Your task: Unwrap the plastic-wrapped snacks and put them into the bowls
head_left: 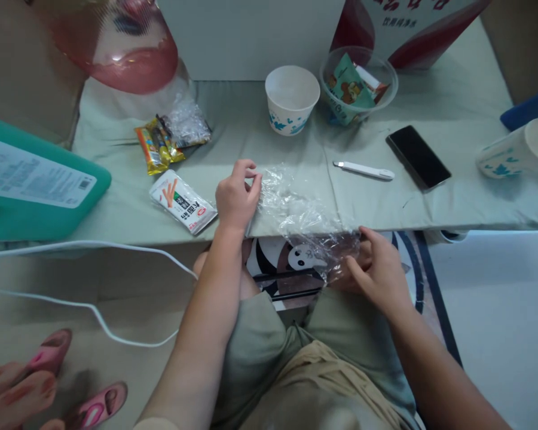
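Note:
A crumpled sheet of clear plastic film [302,209] stretches over the table edge and hangs partly above my lap. My left hand [237,194] pinches its left end between thumb and fingers, close to the tabletop. At the lower right end is my right hand [379,269], curled round the film with thumb and index finger showing; its other fingers are hidden. Left of my left hand lies a white snack packet [183,202]. A white utility knife [363,170] with a short blade rests beyond the film, and a black phone [418,156] lies to its right.
Behind stand a paper cup [291,101] and a clear bowl [390,80] holding snack packets. Yellow snack wrappers [159,149] lie left. A green jug [83,188] fills the left edge; another paper cup [502,158] lies tilted right. A white cable [116,243] runs below the table edge.

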Motion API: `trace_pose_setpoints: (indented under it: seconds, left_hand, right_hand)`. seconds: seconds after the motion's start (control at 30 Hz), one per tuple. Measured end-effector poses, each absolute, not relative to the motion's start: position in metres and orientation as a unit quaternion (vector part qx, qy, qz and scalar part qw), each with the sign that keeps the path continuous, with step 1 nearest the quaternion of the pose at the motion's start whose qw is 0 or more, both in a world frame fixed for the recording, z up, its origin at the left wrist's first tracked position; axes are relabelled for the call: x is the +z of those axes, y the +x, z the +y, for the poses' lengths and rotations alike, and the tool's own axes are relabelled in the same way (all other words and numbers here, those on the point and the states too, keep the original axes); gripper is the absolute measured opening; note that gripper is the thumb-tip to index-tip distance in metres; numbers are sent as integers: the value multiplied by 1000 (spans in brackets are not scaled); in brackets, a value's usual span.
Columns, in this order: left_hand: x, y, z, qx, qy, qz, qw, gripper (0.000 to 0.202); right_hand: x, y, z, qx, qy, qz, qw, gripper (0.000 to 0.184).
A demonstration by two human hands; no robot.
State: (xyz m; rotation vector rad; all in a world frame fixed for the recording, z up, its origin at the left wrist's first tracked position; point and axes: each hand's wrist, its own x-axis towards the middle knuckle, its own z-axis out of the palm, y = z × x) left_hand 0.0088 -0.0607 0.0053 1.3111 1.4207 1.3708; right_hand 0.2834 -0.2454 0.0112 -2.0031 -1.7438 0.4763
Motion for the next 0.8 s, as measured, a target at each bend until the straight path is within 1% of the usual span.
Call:
trace_pose_setpoints:
  seconds: [0.07, 0.13, 0.17, 0.23, 0.27, 0.33, 0.4, 0.43, 0.47, 0.5, 0.57, 0.63, 0.67, 0.73, 0.8]
  left_hand:
    - [6, 9, -61, 526, 515, 559, 381, 29]
    - [5, 9, -61, 510, 543, 545, 384, 33]
    - [4, 8, -61, 497, 568, 534, 382, 35]
    - [3, 6, -62, 463, 624, 516, 362, 40]
    - [2, 6, -62, 443, 648, 512, 348, 41]
    - [2, 4, -63, 402, 686, 507, 331, 43]
    - [3, 2, -64, 377, 709, 496, 331, 44]
    - [3, 1, -64, 373, 715, 487, 334, 44]
    - [2, 0, -64, 373, 720, 478, 338, 44]
    - [2, -1, -64, 376, 722, 470, 342, 44]
    - [0, -4, -65, 384, 722, 458, 350, 44]
    - [-1, -6, -65, 393, 718, 450, 357, 44]
    - [-2, -7, -65, 400, 716, 447, 358, 44]
    - [-3, -8, -65, 413, 709, 445, 358, 44]
    - [-4, -9, -65, 424, 701, 451, 353, 45]
  right_hand:
    - [26, 281, -242, 111, -752, -623, 182, 54]
    - [40, 277, -230, 83, -749, -625, 206, 44]
    - [45, 274, -221, 90, -730, -637, 229, 37]
    - [53, 264, -197, 155, -679, -672, 252, 28]
    - [54, 256, -183, 202, -657, -682, 249, 30]
    - [55, 239, -156, 264, -635, -689, 227, 46]
    - [56, 221, -134, 277, -641, -693, 179, 64]
    - [56, 214, -126, 273, -650, -693, 149, 68]
    - [57, 208, -120, 270, -658, -693, 121, 67]
    - [59, 203, -115, 271, -661, -692, 100, 61]
    - [62, 200, -110, 295, -655, -690, 87, 36]
    - [62, 202, -108, 336, -650, -674, 108, 9]
    - [61, 205, -108, 357, -652, -657, 128, 6]
    - [57, 213, -108, 384, -665, -615, 181, 13]
    - [51, 223, -109, 378, -672, -589, 242, 20]
